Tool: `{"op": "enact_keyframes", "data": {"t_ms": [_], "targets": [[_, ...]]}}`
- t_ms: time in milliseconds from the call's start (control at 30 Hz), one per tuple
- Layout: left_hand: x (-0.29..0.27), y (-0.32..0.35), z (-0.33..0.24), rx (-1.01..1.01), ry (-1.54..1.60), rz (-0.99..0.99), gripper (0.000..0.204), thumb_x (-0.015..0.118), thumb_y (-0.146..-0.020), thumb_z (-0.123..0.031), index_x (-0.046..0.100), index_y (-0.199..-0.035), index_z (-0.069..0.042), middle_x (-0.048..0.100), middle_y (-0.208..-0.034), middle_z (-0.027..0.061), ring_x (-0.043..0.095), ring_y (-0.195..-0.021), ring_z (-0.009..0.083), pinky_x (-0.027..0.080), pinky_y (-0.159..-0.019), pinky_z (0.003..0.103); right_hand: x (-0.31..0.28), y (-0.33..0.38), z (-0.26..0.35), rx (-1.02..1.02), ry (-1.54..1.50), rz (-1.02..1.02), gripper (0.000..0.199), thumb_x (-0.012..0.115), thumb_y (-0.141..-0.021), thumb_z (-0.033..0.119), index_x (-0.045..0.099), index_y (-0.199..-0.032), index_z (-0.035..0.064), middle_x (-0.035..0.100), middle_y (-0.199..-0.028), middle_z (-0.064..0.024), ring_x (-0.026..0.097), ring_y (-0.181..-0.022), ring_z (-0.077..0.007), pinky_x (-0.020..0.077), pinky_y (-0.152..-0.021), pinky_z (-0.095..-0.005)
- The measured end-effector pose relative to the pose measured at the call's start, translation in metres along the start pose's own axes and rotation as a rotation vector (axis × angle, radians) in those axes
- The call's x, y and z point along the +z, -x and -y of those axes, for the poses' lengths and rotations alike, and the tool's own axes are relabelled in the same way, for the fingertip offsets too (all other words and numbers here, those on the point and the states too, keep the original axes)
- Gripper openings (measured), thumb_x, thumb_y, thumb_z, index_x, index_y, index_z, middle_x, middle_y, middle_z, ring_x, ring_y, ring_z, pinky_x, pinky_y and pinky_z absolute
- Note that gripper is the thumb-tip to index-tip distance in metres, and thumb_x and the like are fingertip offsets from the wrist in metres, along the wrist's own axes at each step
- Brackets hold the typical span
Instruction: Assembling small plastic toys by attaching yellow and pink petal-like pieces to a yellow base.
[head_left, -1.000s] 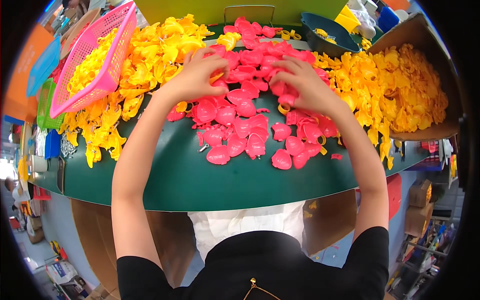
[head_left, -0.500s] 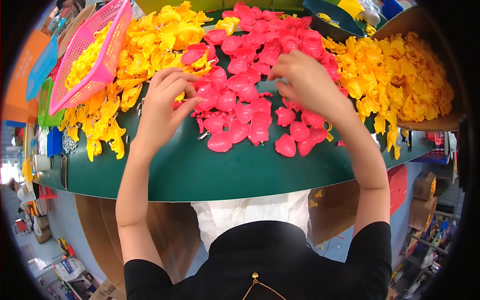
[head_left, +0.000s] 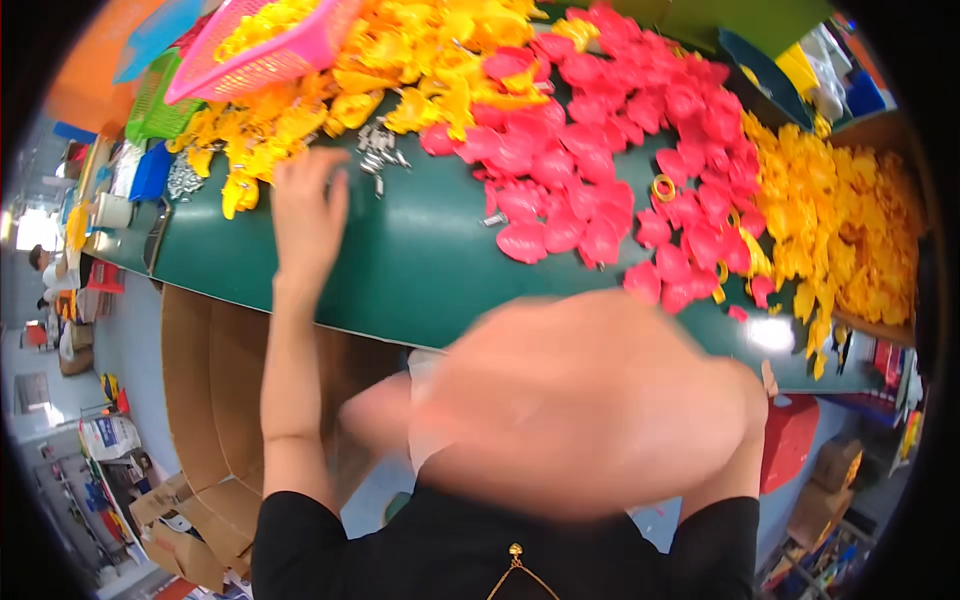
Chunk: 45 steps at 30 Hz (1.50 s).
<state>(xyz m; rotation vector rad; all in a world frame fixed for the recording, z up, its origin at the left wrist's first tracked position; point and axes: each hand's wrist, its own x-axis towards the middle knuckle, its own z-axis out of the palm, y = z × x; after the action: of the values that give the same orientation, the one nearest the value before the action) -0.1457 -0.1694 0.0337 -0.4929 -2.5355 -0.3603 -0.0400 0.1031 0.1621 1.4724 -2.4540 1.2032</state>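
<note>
Red plastic pieces (head_left: 600, 190) sit centre to upper right on the green table (head_left: 400, 270), clear of both hands. Versus 0.5 s ago both hands left the pile. Left hand (head_left: 305, 215) flat, fingers spread, beside small metal parts (head_left: 378, 152). Right hand (head_left: 590, 400) close to camera, blurred; grip can't tell.

left hand (head_left: 305, 215) stretched out flat, palm down, fingers spread a bit, forearm running straight up from the lower edge, right hand (head_left: 580, 400) raised close to the camera, super blurred, grip impossible to tell
</note>
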Motion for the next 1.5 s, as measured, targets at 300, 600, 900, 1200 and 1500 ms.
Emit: {"op": "enact_keyframes", "data": {"t_ms": [300, 600, 900, 1200, 1500], "targets": [[0.042, -0.066, 0.052, 0.067, -0.197, 0.042, 0.030, 0.072, -0.082, -0.023, 0.066, -0.106, -0.006, 0.060, -0.106, 0.0099, 0.051, -0.101, 0.0303, 0.043, -0.089, 0.038, -0.017, -0.039, 0.060, 0.010, -0.176, 0.280, 0.016, 0.065, -0.046, 0.012, 0.061, -0.056, 0.0002, 0.052, -0.054, -0.0157, 0.057, -0.050, -0.0244, 0.0465, -0.045, -0.0304], [0.018, -0.066, 0.088, -0.686, 1.308, 0.372, 0.032, 0.065, -0.092, -0.029, 0.060, -0.113, -0.005, 0.061, -0.094, -0.0006, 0.055, -0.080, 0.0085, 0.043, -0.066, 0.024, 0.069, 0.020, -0.077, 0.321, -0.036, -0.071, 0.015, 0.066, -0.080, 0.003, 0.066, -0.095, 0.0028, 0.063, -0.084, -0.0119, 0.063, -0.079, -0.0304, 0.0501, -0.068, -0.0379], [-0.022, 0.031, -0.037, -0.348, 0.883, 0.052, 0.018, 0.071, -0.078, -0.006, 0.063, -0.095, -0.005, 0.064, -0.096, 0.0064, 0.062, -0.091, 0.0177, 0.050, -0.079, 0.031, 0.058, 0.059, -0.148, 0.466, 0.236, -0.368, 0.014, 0.068, -0.080, 0.001, 0.069, -0.093, 0.0015, 0.065, -0.091, -0.0096, 0.063, -0.082, -0.0251, 0.0495, -0.071, -0.0329], [-0.012, 0.095, -0.120, 0.038, 0.426, 0.092, 0.033, 0.072, -0.066, 0.002, 0.066, -0.098, -0.004, 0.063, -0.094, 0.0074, 0.056, -0.105, 0.0323, 0.049, -0.089, 0.039, 0.096, 0.062, -0.094, 0.731, -0.068, -0.450, 0.016, 0.072, -0.077, 0.002, 0.074, -0.093, 0.0042, 0.064, -0.090, -0.0048, 0.056, -0.076, -0.0135, 0.0417, -0.065, -0.0242], [-0.014, 0.091, -0.116, 0.145, 0.283, 0.125, 0.027, 0.073, -0.068, -0.005, 0.065, -0.094, -0.004, 0.060, -0.090, 0.0076, 0.060, -0.103, 0.0266, 0.053, -0.085, 0.034, 0.097, 0.072, -0.097, 0.570, 0.287, -0.414, 0.017, 0.072, -0.077, 0.003, 0.074, -0.094, 0.0059, 0.062, -0.089, -0.0056, 0.055, -0.089, -0.0212, 0.0436, -0.075, -0.0307]]}}
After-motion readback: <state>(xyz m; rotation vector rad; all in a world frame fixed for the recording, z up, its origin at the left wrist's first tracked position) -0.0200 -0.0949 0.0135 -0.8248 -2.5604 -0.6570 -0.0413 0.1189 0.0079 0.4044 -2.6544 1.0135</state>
